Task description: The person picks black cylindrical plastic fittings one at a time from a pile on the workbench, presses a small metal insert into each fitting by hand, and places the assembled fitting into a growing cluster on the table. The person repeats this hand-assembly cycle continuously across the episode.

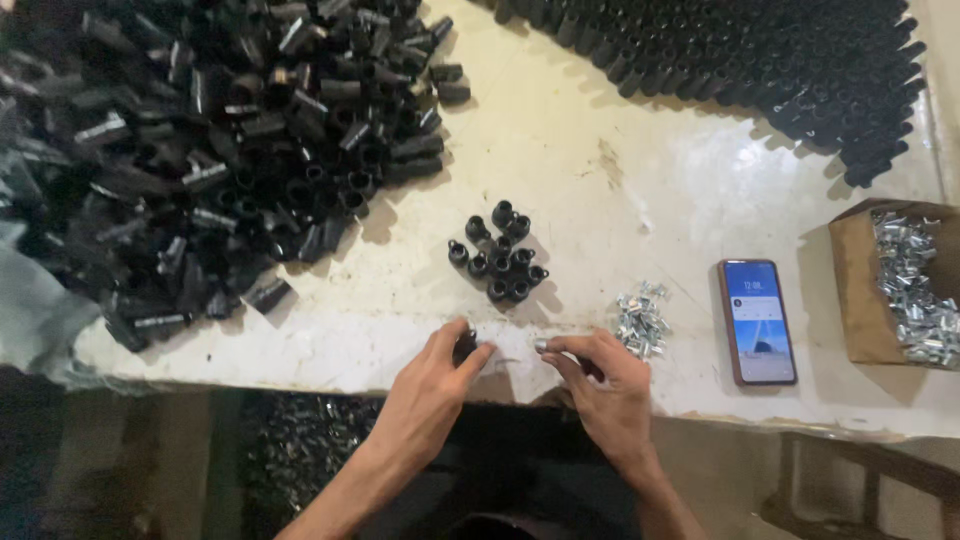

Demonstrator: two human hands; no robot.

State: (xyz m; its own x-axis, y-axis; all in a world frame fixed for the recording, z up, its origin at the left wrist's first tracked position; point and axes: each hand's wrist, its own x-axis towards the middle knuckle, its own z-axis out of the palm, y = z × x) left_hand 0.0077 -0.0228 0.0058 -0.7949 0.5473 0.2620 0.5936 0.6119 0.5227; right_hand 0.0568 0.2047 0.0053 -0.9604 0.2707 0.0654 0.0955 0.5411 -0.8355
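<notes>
The left hand (440, 375) pinches a small black plastic cap (464, 347) between thumb and fingers at the near edge of the white table (560, 150), while the right hand (600, 380) nips a little silver metal clip (541, 344) at its fingertips, just beside the cap. Beyond them stands a cluster of black caps (498, 255); a heap of metal clips (641, 317), a smartphone (757, 320) and a cardboard box of clips (895, 285) lie to the right, with big black piles (200, 140) behind

A cluster of small caps (498, 252) stands on the table (600, 160), behind both hands. A large tube pile (210, 150) lies left. Metal clips (641, 318) lie right, then the phone (757, 321), then the box (880, 285).
</notes>
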